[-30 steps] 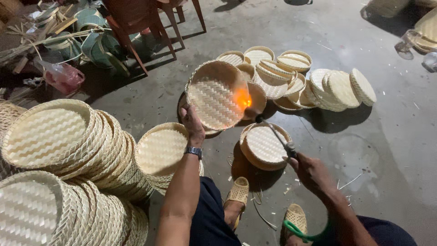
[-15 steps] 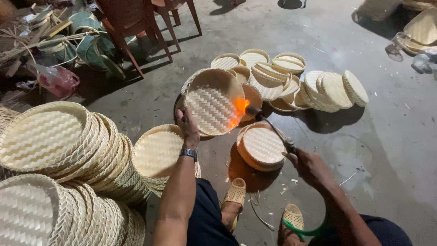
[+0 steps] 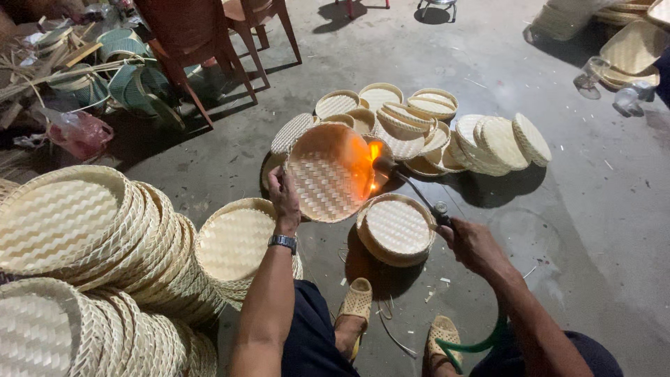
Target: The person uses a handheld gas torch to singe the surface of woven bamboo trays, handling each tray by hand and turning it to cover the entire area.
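Note:
My left hand (image 3: 285, 199) grips the rim of a round woven bamboo tray (image 3: 328, 172), held up on edge with its inside facing me. My right hand (image 3: 469, 243) holds a gas torch (image 3: 417, 195) with a thin metal tube. An orange flame (image 3: 374, 162) from its tip licks the right inside of the tray. A green hose (image 3: 474, 345) runs down by my right foot. Just below the flame a small stack of similar trays (image 3: 396, 229) lies upside down on the concrete floor.
Tall leaning stacks of woven trays (image 3: 84, 237) fill the left; another stack (image 3: 237, 244) sits by my left arm. Finished trays (image 3: 481, 139) lie scattered beyond the flame. Red plastic chairs (image 3: 209, 42) and bamboo strips stand at the back left.
The held tray has turned and tilted more upright in my left hand. The flame has moved along its inner right side. The view has shifted slightly.

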Demonstrator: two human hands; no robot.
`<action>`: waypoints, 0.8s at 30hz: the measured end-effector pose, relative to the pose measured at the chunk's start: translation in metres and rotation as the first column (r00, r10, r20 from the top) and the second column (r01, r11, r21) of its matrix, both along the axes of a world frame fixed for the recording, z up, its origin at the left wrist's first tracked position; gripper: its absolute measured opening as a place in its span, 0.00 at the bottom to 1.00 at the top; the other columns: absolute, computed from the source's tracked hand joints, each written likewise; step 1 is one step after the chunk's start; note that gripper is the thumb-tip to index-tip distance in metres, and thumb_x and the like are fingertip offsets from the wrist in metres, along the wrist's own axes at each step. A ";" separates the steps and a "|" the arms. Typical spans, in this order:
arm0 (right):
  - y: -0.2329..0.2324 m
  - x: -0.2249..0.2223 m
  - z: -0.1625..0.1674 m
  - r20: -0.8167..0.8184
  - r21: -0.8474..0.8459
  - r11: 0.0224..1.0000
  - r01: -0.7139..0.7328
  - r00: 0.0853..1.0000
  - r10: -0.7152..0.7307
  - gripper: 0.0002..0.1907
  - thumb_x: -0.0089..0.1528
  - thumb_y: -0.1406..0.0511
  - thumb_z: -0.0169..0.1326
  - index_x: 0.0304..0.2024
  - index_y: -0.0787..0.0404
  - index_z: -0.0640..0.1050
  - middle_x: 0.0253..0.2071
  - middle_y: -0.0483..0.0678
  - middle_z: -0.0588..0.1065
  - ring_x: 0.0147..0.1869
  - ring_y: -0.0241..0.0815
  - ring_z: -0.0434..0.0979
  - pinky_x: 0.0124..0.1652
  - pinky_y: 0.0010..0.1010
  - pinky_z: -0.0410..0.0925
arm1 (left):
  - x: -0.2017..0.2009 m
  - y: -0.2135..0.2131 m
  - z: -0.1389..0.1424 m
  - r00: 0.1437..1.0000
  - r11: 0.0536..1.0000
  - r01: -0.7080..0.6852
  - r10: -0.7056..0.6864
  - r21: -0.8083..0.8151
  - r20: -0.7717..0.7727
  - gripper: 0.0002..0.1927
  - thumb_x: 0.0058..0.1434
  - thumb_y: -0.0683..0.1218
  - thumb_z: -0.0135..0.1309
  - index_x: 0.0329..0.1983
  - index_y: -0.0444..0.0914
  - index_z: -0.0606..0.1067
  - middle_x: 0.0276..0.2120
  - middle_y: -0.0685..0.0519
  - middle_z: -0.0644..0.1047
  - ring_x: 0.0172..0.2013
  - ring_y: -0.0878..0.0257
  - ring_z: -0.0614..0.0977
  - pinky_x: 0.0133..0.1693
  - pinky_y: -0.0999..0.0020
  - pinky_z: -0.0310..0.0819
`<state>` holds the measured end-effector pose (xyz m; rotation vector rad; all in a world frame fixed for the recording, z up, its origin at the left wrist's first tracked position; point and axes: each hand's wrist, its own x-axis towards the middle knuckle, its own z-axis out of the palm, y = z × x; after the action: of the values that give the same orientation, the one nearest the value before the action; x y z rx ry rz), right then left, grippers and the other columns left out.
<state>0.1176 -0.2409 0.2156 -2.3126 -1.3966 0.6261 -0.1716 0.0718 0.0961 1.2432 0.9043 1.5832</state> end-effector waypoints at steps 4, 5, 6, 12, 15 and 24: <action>0.008 0.002 0.007 0.092 -0.013 0.999 -0.040 0.995 0.041 0.18 0.70 0.54 0.45 0.40 0.61 0.77 0.22 0.51 0.75 0.24 0.42 0.73 0.26 0.40 0.68 | 0.001 0.009 -0.011 0.993 0.999 -0.033 0.029 -0.040 -0.119 0.19 0.70 0.53 0.51 0.50 0.32 0.70 0.44 0.49 0.74 0.43 0.62 0.73 0.48 0.64 0.71; 0.009 0.002 0.009 0.051 -0.026 1.000 -0.006 0.999 0.007 0.19 0.71 0.54 0.45 0.40 0.62 0.78 0.23 0.52 0.75 0.23 0.43 0.73 0.26 0.41 0.67 | 0.002 0.010 -0.013 0.990 0.999 -0.031 0.027 -0.026 -0.142 0.19 0.70 0.53 0.51 0.50 0.32 0.70 0.43 0.48 0.75 0.43 0.61 0.74 0.48 0.64 0.71; 0.011 0.003 0.012 0.010 -0.043 0.999 0.025 1.000 -0.024 0.19 0.71 0.55 0.44 0.41 0.63 0.78 0.23 0.54 0.75 0.23 0.44 0.72 0.26 0.41 0.67 | 0.003 0.009 -0.015 0.986 0.999 -0.031 0.028 -0.015 -0.164 0.18 0.71 0.53 0.51 0.49 0.32 0.70 0.43 0.48 0.75 0.42 0.61 0.74 0.48 0.64 0.72; 0.032 -0.006 0.013 0.031 0.198 0.966 -0.165 0.986 0.163 0.18 0.67 0.55 0.46 0.50 0.57 0.79 0.27 0.53 0.78 0.23 0.45 0.75 0.25 0.44 0.72 | 0.010 -0.004 0.003 0.953 0.996 0.070 -0.049 0.063 -0.300 0.18 0.72 0.52 0.48 0.53 0.32 0.70 0.46 0.46 0.77 0.45 0.59 0.77 0.49 0.63 0.73; 0.035 -0.011 0.010 0.061 0.192 0.964 -0.183 0.983 0.175 0.18 0.68 0.55 0.46 0.51 0.57 0.80 0.28 0.53 0.79 0.24 0.43 0.77 0.27 0.43 0.71 | 0.010 -0.013 0.016 0.939 0.993 0.120 -0.110 0.010 -0.326 0.19 0.70 0.52 0.46 0.58 0.35 0.67 0.51 0.47 0.76 0.45 0.59 0.80 0.47 0.63 0.76; 0.013 -0.020 0.020 -0.112 -0.070 0.993 -0.092 0.990 0.084 0.18 0.68 0.54 0.47 0.50 0.55 0.81 0.22 0.47 0.72 0.21 0.39 0.69 0.23 0.38 0.65 | 0.021 0.013 -0.019 0.911 0.902 0.383 -0.332 0.199 -0.247 0.20 0.75 0.47 0.44 0.66 0.33 0.69 0.57 0.44 0.77 0.55 0.57 0.79 0.57 0.63 0.77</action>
<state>0.0981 -0.2282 0.2352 -2.2457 -1.4536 0.8318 -0.1503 0.0844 0.0771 1.6694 0.5683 1.3091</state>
